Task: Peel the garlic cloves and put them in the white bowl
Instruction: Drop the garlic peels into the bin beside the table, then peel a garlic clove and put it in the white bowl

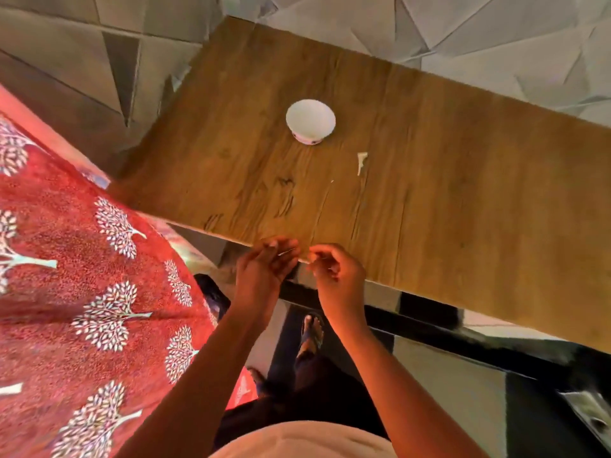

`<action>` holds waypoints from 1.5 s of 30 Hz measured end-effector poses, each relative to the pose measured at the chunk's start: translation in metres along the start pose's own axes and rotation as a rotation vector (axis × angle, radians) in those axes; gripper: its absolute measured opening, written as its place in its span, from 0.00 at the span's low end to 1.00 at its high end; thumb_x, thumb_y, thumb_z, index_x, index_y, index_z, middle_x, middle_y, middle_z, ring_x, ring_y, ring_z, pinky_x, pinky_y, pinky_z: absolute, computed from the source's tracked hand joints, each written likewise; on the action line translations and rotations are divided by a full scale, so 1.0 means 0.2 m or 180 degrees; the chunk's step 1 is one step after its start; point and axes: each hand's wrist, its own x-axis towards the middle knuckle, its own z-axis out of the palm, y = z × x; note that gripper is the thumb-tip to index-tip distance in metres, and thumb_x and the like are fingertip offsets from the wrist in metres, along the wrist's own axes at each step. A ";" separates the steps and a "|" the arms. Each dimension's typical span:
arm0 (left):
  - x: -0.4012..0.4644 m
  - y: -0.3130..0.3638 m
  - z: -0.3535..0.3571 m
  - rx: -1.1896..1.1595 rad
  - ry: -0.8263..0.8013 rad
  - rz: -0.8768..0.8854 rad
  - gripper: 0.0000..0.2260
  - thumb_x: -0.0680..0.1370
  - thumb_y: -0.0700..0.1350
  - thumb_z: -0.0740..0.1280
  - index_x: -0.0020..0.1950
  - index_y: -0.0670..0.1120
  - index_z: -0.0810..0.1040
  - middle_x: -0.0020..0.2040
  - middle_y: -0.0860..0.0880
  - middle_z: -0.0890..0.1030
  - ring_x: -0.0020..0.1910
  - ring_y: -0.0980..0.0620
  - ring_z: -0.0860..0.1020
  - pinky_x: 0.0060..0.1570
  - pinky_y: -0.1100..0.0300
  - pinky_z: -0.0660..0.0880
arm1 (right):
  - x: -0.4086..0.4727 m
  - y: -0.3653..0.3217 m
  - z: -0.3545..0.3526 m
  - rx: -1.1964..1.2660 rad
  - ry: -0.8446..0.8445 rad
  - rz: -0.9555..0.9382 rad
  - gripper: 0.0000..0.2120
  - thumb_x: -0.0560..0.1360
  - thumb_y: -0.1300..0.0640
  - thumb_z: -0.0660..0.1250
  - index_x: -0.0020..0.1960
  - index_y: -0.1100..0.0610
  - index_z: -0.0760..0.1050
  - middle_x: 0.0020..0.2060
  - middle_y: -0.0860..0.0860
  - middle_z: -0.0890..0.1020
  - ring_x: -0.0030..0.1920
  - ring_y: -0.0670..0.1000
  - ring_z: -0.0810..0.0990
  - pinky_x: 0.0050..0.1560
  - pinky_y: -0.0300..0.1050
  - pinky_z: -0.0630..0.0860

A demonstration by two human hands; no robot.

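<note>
The white bowl (pixel 310 120) stands upright on the wooden table (pixel 429 209), far from my hands. Both hands hover at the table's near edge. My left hand (pixel 264 269) has its fingers curled, with a thin pale sliver of garlic skin (pixel 287 252) at its fingertips. My right hand (pixel 334 269) pinches something small and pale between thumb and fingers, most likely a garlic clove; it is mostly hidden. A torn piece of garlic skin (pixel 361 161) lies on the table to the right of the bowl.
A red bed cover with white tree prints (pixel 82 292) fills the left side, close to the table's left corner. Below the table edge are a dark frame (pixel 429 325), tiled floor and my sandalled foot (pixel 310 335). A patterned wall stands behind the table.
</note>
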 end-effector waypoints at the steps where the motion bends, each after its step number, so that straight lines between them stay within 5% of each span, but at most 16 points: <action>1: 0.04 0.01 0.05 0.0165 -0.0014 0.0057 0.09 0.84 0.36 0.59 0.52 0.41 0.80 0.51 0.41 0.86 0.52 0.44 0.84 0.57 0.53 0.79 | 0.05 0.00 -0.02 -0.0019 0.0002 -0.0004 0.06 0.78 0.65 0.69 0.52 0.58 0.82 0.45 0.49 0.85 0.45 0.44 0.84 0.45 0.37 0.78; 4: 0.20 0.01 0.19 0.1017 0.0038 0.0380 0.09 0.83 0.33 0.62 0.53 0.41 0.82 0.49 0.43 0.86 0.49 0.48 0.84 0.57 0.52 0.79 | 0.22 0.03 -0.06 -0.0010 -0.0021 0.0048 0.08 0.78 0.65 0.69 0.54 0.57 0.82 0.45 0.48 0.85 0.47 0.48 0.84 0.48 0.44 0.82; 9: 0.54 -0.02 0.39 0.2757 0.0121 0.1456 0.10 0.77 0.32 0.69 0.53 0.43 0.85 0.46 0.53 0.85 0.42 0.66 0.80 0.47 0.69 0.75 | 0.52 0.13 -0.13 -0.0345 0.0065 -0.0064 0.09 0.77 0.67 0.68 0.55 0.58 0.82 0.46 0.48 0.85 0.47 0.42 0.82 0.45 0.33 0.76; 12: 0.71 -0.05 0.50 0.3279 0.0177 0.1711 0.12 0.76 0.33 0.68 0.57 0.42 0.84 0.52 0.49 0.85 0.46 0.59 0.82 0.47 0.68 0.77 | 0.66 0.19 -0.18 -0.0575 0.0141 -0.0282 0.11 0.77 0.69 0.68 0.56 0.59 0.82 0.48 0.49 0.84 0.48 0.40 0.81 0.48 0.30 0.77; 15: 0.84 -0.08 0.53 0.3727 0.0200 0.1721 0.14 0.75 0.36 0.66 0.59 0.44 0.84 0.56 0.46 0.82 0.51 0.49 0.83 0.54 0.52 0.81 | 0.76 0.27 -0.21 -0.0874 0.0254 -0.0450 0.13 0.75 0.70 0.67 0.56 0.59 0.81 0.49 0.52 0.83 0.48 0.42 0.81 0.50 0.36 0.79; 26: 0.84 -0.10 0.56 0.4645 0.0149 0.2248 0.04 0.80 0.35 0.64 0.51 0.37 0.78 0.54 0.41 0.74 0.46 0.39 0.77 0.43 0.49 0.73 | 0.81 0.36 -0.20 -0.1348 0.0153 -0.0591 0.15 0.75 0.69 0.65 0.60 0.60 0.79 0.55 0.55 0.78 0.53 0.54 0.80 0.50 0.49 0.81; 31: 0.87 0.09 0.67 0.4182 0.0192 0.2850 0.07 0.79 0.32 0.64 0.53 0.38 0.80 0.50 0.42 0.80 0.46 0.42 0.79 0.41 0.50 0.79 | 0.81 0.35 -0.19 -0.1504 0.0154 -0.0599 0.14 0.76 0.63 0.62 0.59 0.58 0.78 0.54 0.54 0.77 0.51 0.50 0.79 0.48 0.46 0.80; 36: 1.05 0.36 0.76 0.4883 0.0604 0.3363 0.10 0.73 0.34 0.71 0.52 0.43 0.84 0.50 0.43 0.85 0.52 0.37 0.82 0.35 0.47 0.80 | 0.82 0.32 -0.18 -0.1735 0.0219 -0.0602 0.12 0.74 0.66 0.68 0.57 0.59 0.79 0.52 0.53 0.77 0.50 0.48 0.77 0.46 0.38 0.78; 41: 1.11 0.41 0.73 0.5475 0.0412 0.3236 0.18 0.64 0.28 0.77 0.52 0.42 0.87 0.48 0.37 0.86 0.49 0.32 0.84 0.43 0.36 0.82 | 0.82 0.33 -0.18 -0.1720 0.0243 -0.0621 0.12 0.75 0.64 0.67 0.58 0.58 0.78 0.53 0.52 0.77 0.50 0.47 0.76 0.48 0.38 0.78; 45: 1.13 0.38 0.69 0.5380 0.0290 0.3618 0.21 0.66 0.27 0.72 0.56 0.42 0.86 0.56 0.43 0.86 0.59 0.38 0.82 0.48 0.40 0.82 | 0.83 0.31 -0.19 -0.1568 0.0223 -0.0606 0.12 0.75 0.65 0.69 0.57 0.57 0.79 0.52 0.50 0.77 0.48 0.47 0.78 0.46 0.39 0.80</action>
